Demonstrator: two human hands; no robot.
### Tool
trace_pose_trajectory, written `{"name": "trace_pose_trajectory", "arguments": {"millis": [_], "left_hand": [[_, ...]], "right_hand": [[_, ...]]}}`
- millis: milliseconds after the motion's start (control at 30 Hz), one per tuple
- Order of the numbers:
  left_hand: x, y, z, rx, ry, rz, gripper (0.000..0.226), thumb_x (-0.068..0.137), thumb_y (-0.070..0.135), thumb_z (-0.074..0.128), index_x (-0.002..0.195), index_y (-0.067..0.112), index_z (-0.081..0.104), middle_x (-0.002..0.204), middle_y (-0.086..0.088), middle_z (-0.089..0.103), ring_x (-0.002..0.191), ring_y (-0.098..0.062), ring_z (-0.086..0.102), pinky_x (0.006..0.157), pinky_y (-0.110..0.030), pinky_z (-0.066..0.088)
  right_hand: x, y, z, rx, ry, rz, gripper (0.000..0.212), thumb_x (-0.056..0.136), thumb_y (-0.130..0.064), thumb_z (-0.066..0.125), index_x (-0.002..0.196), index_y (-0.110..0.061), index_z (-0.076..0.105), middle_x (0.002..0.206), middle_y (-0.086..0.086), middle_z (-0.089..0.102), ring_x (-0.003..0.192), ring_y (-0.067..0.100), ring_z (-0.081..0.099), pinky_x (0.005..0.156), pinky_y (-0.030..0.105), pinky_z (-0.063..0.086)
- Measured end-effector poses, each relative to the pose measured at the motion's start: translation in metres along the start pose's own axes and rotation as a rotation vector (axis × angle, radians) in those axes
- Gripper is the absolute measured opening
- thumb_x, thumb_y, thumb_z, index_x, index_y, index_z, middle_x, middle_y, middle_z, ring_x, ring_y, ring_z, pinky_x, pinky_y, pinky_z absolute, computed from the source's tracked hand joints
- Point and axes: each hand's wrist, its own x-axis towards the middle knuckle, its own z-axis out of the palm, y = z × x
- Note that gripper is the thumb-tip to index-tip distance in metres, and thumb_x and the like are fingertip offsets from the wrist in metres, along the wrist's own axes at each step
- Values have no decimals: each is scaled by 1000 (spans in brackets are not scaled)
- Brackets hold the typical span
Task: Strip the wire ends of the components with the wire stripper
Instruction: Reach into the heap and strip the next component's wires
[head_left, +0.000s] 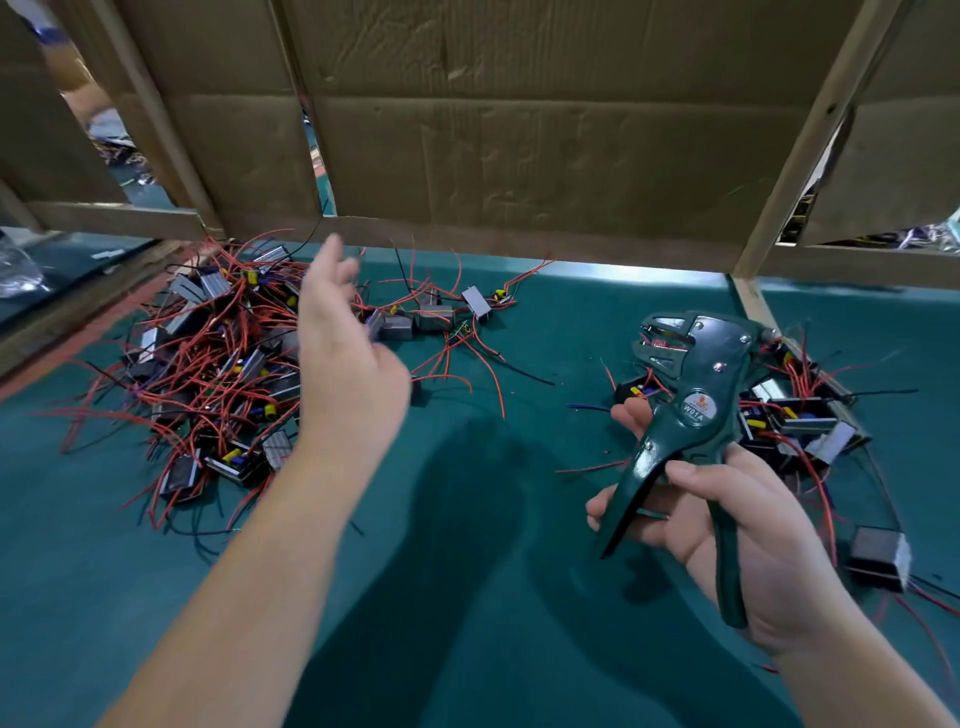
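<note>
My left hand, fingers loose and empty, hovers at the right edge of the left heap of grey boxed components with red wires. My right hand grips the dark-green wire stripper, jaws facing left.

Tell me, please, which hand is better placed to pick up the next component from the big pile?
Left. The left hand is open, empty and just over the big pile, while the right hand is busy gripping the wire stripper.
</note>
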Motion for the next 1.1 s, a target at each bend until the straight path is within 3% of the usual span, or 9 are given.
{"name": "trace_pose_trajectory", "arguments": {"millis": [133,233,433,533,633,700,833,1000,1100], "left_hand": [[5,-26,-7,773,-440,-99,66,79,13,66,140,29,46,134,-9,42,123,-34,34,102,-38,29],[-4,-26,1,930,-608,-75,60,85,31,56,141,46,38,127,-6,55,117,-30,50,93,-37,40],[-8,-33,27,638,-585,-462,44,97,45,33,136,30,46,132,-22,46,125,-37,37,102,-42,32],[-12,-31,38,353,-357,-309,33,98,37,43,99,12,66,104,-11,65,106,-32,55,86,-32,37],[-22,-26,43,145,-160,-144,15,94,20,57,92,13,70,95,3,67,94,-16,59,78,-20,35],[-29,-23,48,18,-170,-158,3,87,18,68,85,21,68,86,11,67,82,-10,60,77,-19,41],[-37,-14,54,-333,-246,-280,25,80,4,74,75,27,64,68,10,68,64,-6,63,69,-24,49],[-47,-3,50,-662,-362,-302,39,84,9,70,111,31,51,72,4,68,91,-14,69,81,-19,50],[-50,7,44,-827,-418,-372,17,83,31,58,93,25,69,69,7,65,95,-15,70,78,-20,50]], "right_hand": [[-1,1,3,13,-2,22,49,71,-10,49,119,-2,57,126,10,63,69,47,63,60,53,55],[0,2,3,-6,-5,26,52,71,-11,48,122,-4,56,124,12,64,69,46,63,61,52,55],[2,5,2,8,-1,29,55,71,-11,48,125,-4,54,123,13,65,69,44,64,63,53,55],[3,6,2,5,5,34,54,71,-11,48,124,-3,55,123,14,64,69,44,64,63,53,55],[4,7,1,15,5,38,53,71,-11,48,123,-3,55,123,14,64,69,44,63,64,55,54],[5,7,0,13,4,36,53,71,-12,48,123,-4,56,123,14,64,70,45,63,65,56,54],[5,8,-1,3,1,36,55,71,-12,49,125,-3,54,124,14,64,71,45,63,66,58,54],[6,9,0,13,-3,44,55,70,-12,49,124,-2,55,121,18,65,71,46,62,65,56,54],[7,9,1,3,-9,60,57,69,-13,49,125,-3,54,116,26,64,73,48,61,66,56,54]]}}
